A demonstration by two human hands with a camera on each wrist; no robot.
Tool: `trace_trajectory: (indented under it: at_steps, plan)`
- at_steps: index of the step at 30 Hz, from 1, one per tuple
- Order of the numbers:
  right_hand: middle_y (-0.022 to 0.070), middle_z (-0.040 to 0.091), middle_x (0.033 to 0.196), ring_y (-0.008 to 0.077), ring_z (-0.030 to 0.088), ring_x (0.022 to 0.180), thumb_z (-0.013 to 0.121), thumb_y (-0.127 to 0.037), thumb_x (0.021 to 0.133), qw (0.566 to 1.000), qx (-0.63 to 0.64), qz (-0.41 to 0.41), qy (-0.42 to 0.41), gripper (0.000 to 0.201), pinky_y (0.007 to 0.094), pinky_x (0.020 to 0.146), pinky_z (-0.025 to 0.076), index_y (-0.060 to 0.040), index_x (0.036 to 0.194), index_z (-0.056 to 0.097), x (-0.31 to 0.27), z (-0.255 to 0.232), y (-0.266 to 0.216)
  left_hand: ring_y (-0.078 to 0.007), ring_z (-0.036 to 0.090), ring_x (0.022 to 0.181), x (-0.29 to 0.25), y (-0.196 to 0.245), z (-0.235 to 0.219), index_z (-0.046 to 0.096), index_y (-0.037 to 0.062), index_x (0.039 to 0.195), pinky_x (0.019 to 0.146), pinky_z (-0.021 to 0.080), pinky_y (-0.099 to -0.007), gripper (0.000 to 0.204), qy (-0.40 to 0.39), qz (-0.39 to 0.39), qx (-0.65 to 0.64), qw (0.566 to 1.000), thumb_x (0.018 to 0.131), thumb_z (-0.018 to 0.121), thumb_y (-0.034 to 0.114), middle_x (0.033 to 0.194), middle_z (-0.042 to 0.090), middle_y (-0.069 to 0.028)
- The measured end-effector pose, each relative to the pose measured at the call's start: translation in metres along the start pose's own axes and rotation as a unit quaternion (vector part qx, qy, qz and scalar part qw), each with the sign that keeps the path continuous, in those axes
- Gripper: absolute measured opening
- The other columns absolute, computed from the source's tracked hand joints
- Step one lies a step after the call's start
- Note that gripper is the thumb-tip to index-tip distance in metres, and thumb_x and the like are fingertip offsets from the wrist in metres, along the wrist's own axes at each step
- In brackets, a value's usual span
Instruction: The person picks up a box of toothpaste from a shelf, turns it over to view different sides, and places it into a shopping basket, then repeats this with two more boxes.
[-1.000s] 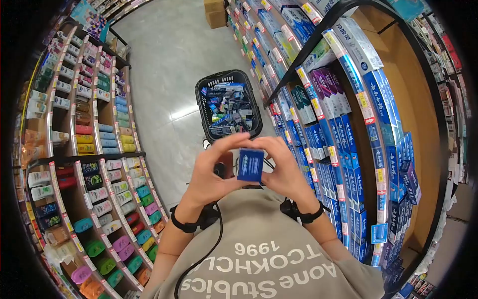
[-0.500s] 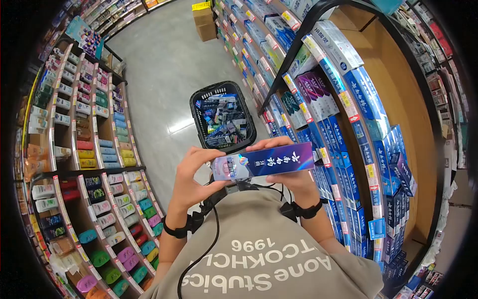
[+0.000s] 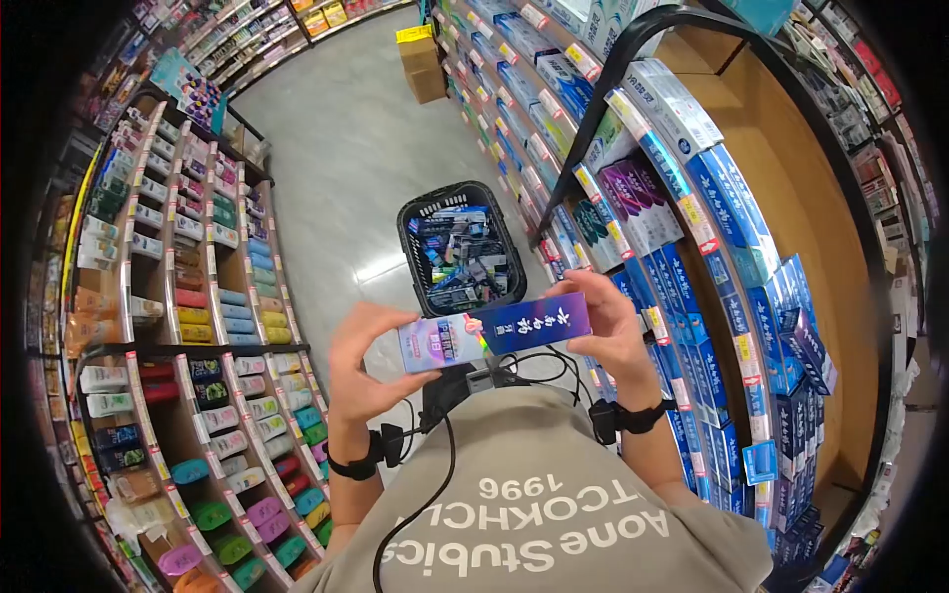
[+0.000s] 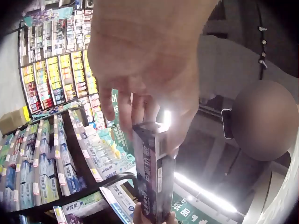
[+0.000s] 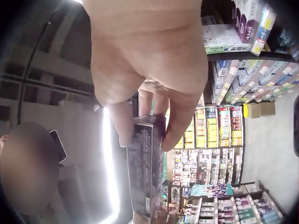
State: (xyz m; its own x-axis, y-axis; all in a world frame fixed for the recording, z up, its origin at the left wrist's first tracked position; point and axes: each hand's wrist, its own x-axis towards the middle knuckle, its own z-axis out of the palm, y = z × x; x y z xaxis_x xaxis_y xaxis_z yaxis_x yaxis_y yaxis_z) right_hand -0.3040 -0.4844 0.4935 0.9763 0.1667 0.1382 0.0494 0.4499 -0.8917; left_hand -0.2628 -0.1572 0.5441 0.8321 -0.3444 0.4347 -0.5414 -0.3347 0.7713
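A long purple-and-lilac toothpaste box (image 3: 494, 331) is held level in front of the chest, its printed face up in the head view. My left hand (image 3: 368, 361) grips its paler end between thumb and fingers. At the darker purple end, my right hand (image 3: 615, 331) pinches the box, thumb on the near edge and fingers on the far edge. The left wrist view shows the box (image 4: 154, 172) end-on below that hand, with fingertips of the other hand at its far end. In the right wrist view the box (image 5: 144, 168) runs away from the thumb and fingers.
On the floor ahead stands a black basket (image 3: 410, 267) full of boxes. Shelves of toothpaste boxes (image 3: 727, 208) rise close on the right, behind a black rail (image 3: 593, 99). Bottle shelves (image 3: 213, 415) line the left. Stacked cartons (image 3: 423, 69) stand farther up the aisle.
The box has turned from end-on to lengthwise across the view, its printed face showing. Both hands have spread apart to its two ends. Since half a second ago, its right end has shifted left.
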Motion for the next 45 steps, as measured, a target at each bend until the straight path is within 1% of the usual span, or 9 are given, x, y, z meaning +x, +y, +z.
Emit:
trace_trajectory:
  at_steps: [7,10,18,24,31,34,35,39,45]
  plan:
    - [0.0094,0.067,0.133,0.0184,0.066,0.117,0.085,0.004,0.073,0.986,-0.145,0.081,-0.033,0.065,0.0351,0.101,0.054,-0.0025,0.133,0.063,0.005,0.001,-0.002,-0.0228,0.063,0.083,0.015,0.031,-0.006,0.075,0.0032,0.107,0.074,0.05,-0.0337,0.057,-0.038,0.045,0.032,0.998,0.056,0.097,0.018,0.092,0.069,-0.0085]
    - [0.0096,0.068,0.131,0.0179,0.066,0.116,0.085,0.004,0.072,0.987,-0.116,0.109,-0.024,0.063,0.0334,0.099,0.055,-0.0031,0.131,0.064,0.004,0.003,0.001,-0.0227,0.063,0.082,0.014,0.034,-0.005,0.075,0.0046,0.107,0.073,0.05,-0.0337,0.057,-0.05,0.04,0.03,0.997,0.056,0.098,0.019,0.092,0.068,-0.0083]
    - [0.0091,0.068,0.127,0.0171,0.067,0.112,0.089,0.0,0.071,0.985,-0.157,0.075,-0.009,0.06,0.0318,0.097,0.055,-0.0022,0.127,0.066,-0.004,-0.009,-0.003,-0.0239,0.064,0.09,0.002,0.016,0.006,0.073,0.0024,0.108,0.078,0.049,-0.0347,0.064,-0.068,-0.011,0.005,0.998,0.053,0.1,0.02,0.097,0.07,-0.0111]
    - [0.0071,0.069,0.118,0.0141,0.067,0.106,0.092,-0.007,0.072,0.987,-0.148,0.064,0.002,0.062,0.029,0.093,0.054,-0.0007,0.127,0.065,-0.007,-0.008,-0.016,-0.0236,0.065,0.078,-0.002,0.009,-0.002,0.074,0.0021,0.109,0.074,0.051,-0.0324,0.057,-0.071,-0.015,-0.001,0.997,0.06,0.097,0.021,0.091,0.073,-0.0119]
    - [0.0048,0.067,0.11,0.011,0.063,0.098,0.082,-0.012,0.083,0.991,-0.1,0.088,-0.002,0.049,0.0278,0.091,0.05,-0.0001,0.127,0.066,-0.004,0.007,-0.017,-0.0212,0.066,0.077,-0.003,0.003,-0.006,0.075,0.0007,0.104,0.074,0.05,-0.0314,0.043,-0.079,-0.06,-0.073,0.992,0.069,0.087,0.023,0.091,0.074,-0.012]
    - [0.0025,0.064,0.102,0.0103,0.059,0.093,0.079,-0.012,0.085,0.991,-0.106,0.08,-0.002,0.044,0.0263,0.087,0.048,-0.0006,0.126,0.067,-0.001,0.009,-0.022,-0.0206,0.067,0.08,0.004,-0.001,-0.002,0.075,0.0,0.103,0.076,0.051,-0.0311,0.042,-0.094,-0.086,-0.083,0.988,0.072,0.084,0.026,0.092,0.074,-0.012]
    - [0.0003,0.061,0.095,0.0089,0.057,0.088,0.078,-0.013,0.087,0.991,-0.114,0.07,-0.001,0.041,0.0243,0.08,0.046,-0.0012,0.125,0.068,0.001,0.009,-0.02,-0.0201,0.067,0.081,0.003,-0.002,-0.001,0.075,-0.0003,0.103,0.077,0.051,-0.0309,0.041,-0.099,-0.101,-0.092,0.986,0.074,0.083,0.027,0.092,0.074,-0.0118]
    - [-0.0018,0.058,0.091,0.0057,0.053,0.083,0.077,-0.016,0.089,0.986,-0.119,0.116,0.002,0.038,0.0217,0.07,0.041,-0.0017,0.123,0.069,0.0,0.007,-0.027,-0.0178,0.068,0.084,0.001,-0.007,0.008,0.075,-0.001,0.103,0.079,0.051,-0.0302,0.038,-0.1,-0.151,-0.115,0.977,0.078,0.081,0.028,0.092,0.074,-0.0104]
    - [-0.0032,0.056,0.085,0.0053,0.051,0.078,0.074,-0.018,0.092,0.982,-0.147,0.119,-0.009,0.035,0.0215,0.067,0.04,-0.0018,0.122,0.069,-0.003,-0.002,-0.02,-0.0154,0.067,0.081,0.006,-0.015,0.017,0.074,-0.0014,0.102,0.077,0.052,-0.0295,0.033,-0.111,-0.163,-0.147,0.969,0.083,0.077,0.026,0.088,0.074,-0.0093]
